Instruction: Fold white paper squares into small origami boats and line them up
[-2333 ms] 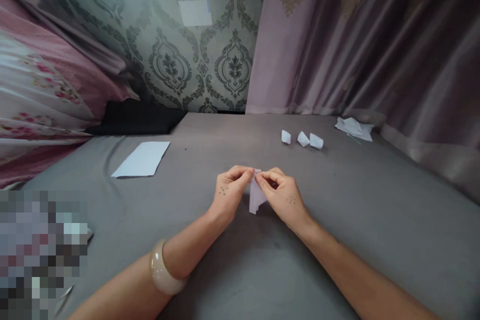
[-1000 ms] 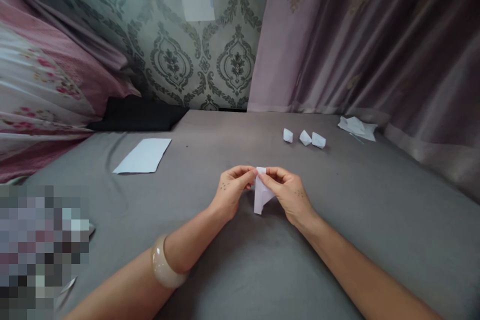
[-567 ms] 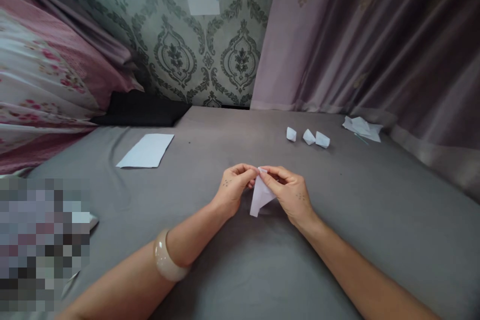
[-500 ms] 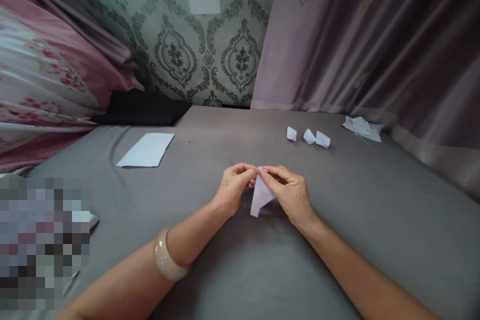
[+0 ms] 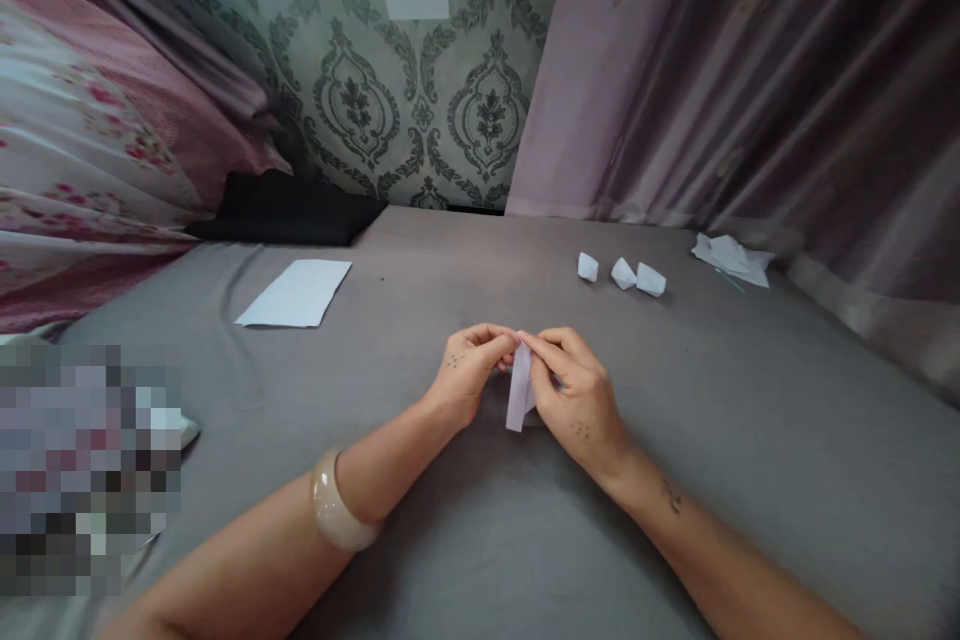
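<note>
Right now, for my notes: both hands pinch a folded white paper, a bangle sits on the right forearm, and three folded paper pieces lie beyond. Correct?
No: the head view shows the bangle on the left forearm, not the right. The left hand and right hand pinch the folded white paper, and three folded paper pieces lie beyond.

I count two bare hands, my left hand (image 5: 465,375) and my right hand (image 5: 577,410), with one folded white paper strip (image 5: 519,390) between them. Ahead of me lie three small folded white paper pieces (image 5: 623,273), one flat rectangular white paper sheet (image 5: 296,293) and one crumpled white paper heap (image 5: 731,259). I wear one glossy cream bangle (image 5: 337,502).
</note>
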`<state>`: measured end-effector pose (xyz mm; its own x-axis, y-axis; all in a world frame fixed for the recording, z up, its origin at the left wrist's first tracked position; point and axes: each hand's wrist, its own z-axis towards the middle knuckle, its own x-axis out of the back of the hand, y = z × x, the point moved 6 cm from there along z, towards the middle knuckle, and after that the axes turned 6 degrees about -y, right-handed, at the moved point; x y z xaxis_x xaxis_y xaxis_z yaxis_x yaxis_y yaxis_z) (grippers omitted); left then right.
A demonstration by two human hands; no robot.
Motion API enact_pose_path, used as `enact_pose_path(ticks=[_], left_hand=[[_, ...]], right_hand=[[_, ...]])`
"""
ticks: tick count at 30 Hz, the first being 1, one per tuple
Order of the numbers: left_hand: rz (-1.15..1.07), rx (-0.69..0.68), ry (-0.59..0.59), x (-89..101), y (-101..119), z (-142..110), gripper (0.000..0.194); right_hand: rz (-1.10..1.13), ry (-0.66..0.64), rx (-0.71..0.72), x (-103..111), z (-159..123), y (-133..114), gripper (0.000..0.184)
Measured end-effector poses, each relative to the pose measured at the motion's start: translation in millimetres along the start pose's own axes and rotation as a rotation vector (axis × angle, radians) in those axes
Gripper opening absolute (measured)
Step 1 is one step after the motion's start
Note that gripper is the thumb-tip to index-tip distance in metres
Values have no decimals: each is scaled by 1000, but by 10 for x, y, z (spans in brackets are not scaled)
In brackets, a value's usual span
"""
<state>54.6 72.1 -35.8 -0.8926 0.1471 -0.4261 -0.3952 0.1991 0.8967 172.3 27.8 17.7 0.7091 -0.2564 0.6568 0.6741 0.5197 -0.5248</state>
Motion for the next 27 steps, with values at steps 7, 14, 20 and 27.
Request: enact_pose_path(ticks=[7,14,20,27], left_hand=[[21,-9,-43,-4,19,6,14],[-30,68,-47,-8,-20,15,17],[-113,103,-26,1,-86,34,22],[-99,124,63,23,-105,21,18]], right_hand=[[-313,-104,44,-36,-23,-95,41],[-590,-202,140,-125,-62,-151,40],[-771,-288,199,-243,-117,-266,31],[-825,-284,210,-288,-146,-335,30]])
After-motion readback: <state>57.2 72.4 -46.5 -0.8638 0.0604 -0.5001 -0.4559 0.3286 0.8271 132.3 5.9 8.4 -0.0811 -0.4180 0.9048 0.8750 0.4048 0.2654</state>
